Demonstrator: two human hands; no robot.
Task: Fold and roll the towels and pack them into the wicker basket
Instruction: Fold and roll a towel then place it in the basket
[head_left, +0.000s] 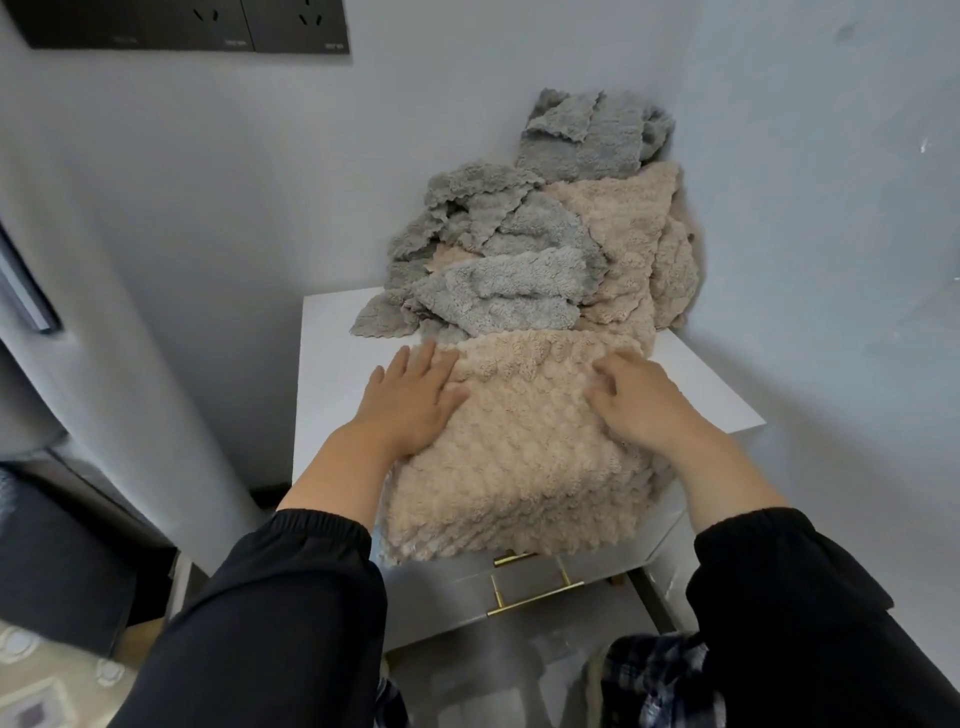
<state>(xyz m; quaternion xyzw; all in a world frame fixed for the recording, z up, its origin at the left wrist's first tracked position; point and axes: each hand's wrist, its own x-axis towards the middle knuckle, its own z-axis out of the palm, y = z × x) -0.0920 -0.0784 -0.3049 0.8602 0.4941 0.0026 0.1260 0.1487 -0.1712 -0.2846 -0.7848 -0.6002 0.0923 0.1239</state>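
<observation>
We found beige towel (519, 467) spread on white cabinet (332, 358), towel pile (519, 249) at 12 o'clock. left hand (410, 410) lay flat on it; right hand (641, 408) bent-fingered, grip unclear. We judged it soft, light, floppy: take far corners.

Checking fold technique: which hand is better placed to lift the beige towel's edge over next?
Probably the right hand: its fingers curl into the beige towel near the far right corner. The left hand lies flat by the left edge, suited to pinning.

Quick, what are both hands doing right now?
Left hand: open, flat on the beige towel.
Right hand: bent onto it; grip cannot be told.
</observation>
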